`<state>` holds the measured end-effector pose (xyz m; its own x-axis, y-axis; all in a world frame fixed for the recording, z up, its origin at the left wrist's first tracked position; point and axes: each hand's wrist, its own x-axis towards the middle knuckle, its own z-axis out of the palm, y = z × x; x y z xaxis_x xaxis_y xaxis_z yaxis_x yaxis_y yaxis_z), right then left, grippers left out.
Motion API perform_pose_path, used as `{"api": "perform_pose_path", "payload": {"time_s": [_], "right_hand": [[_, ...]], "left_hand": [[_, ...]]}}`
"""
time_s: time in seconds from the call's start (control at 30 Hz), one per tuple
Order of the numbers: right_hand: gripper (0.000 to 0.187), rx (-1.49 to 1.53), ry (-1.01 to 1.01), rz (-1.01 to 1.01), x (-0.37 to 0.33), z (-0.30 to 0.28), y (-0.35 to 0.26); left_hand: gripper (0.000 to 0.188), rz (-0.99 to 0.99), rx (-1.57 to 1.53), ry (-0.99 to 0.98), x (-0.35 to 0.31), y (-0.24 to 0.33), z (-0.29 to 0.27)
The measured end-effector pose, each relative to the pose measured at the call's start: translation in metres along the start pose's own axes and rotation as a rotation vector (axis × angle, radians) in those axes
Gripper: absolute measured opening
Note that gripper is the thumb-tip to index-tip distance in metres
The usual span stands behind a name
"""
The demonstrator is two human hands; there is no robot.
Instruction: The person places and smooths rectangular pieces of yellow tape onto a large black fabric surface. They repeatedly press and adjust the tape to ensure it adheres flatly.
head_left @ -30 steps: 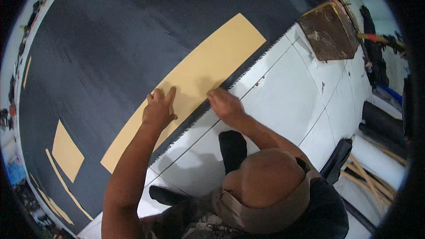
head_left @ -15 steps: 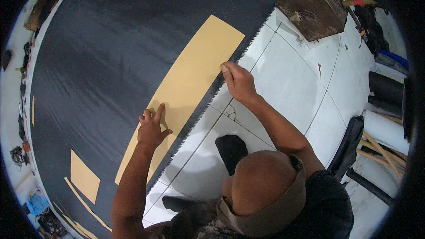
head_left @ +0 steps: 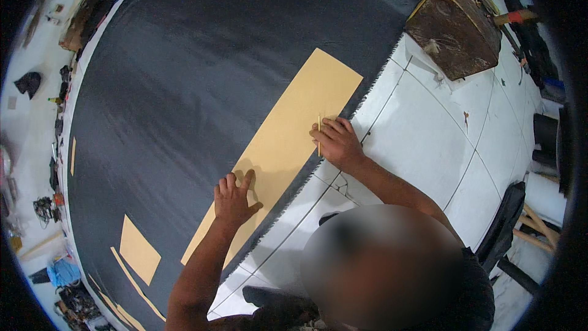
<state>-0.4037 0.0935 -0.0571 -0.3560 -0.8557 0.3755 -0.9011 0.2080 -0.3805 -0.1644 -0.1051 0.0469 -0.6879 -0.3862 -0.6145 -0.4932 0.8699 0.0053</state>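
Two hands: both on the job at the strip, none from anyone else in view.
Left hand (head_left: 231,202): fingers spread, palm down on the strip, grasping nothing.
Right hand (head_left: 339,144): fingers curled round a thin yellow stick (head_left: 319,137), pinched over the strip's right-hand edge; can't tell if the stick's tip touches.
Long tan strip (head_left: 294,122): count 1, flat on the black sheet (head_left: 165,110), slanting lower left to upper right, just inside the sheet's frayed edge; left forearm hides part of the lower end.
Step in hand: my read, left steadies the strip while right works at its edge with the stick.
Next move: probably calls for firm left pressure so the strip doesn't slide, plus a controlled right grip near the edge.
Yellow stick: 1.
Black sheet: 1, lightly rippled.
Four-sided tan piece (head_left: 140,250): 1, lower left, well apart from both hands.
Tan slivers (head_left: 136,283): at least 3, strewn toward the sheet's left side; the lowest may be two overlapping, can't tell.
Brown box (head_left: 456,30): 1, grimy top, by the sheet's upper right edge.
Tiled floor (head_left: 422,129): white, beside the frayed edge.
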Motion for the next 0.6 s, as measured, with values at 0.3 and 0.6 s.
{"api": "perform_pose_path", "payload": {"time_s": [0.3,0.6], "right_hand": [[0.034,-0.027,-0.067,0.043,0.0,-0.002,-0.001],[0.034,0.05,-0.124,0.146,0.008,-0.015,-0.006]], "left_hand": [[0.064,0.46,-0.147,0.367,0.11,0.087,-0.05],[0.097,0.441,0.009,0.211,0.135,0.102,-0.051]]}}
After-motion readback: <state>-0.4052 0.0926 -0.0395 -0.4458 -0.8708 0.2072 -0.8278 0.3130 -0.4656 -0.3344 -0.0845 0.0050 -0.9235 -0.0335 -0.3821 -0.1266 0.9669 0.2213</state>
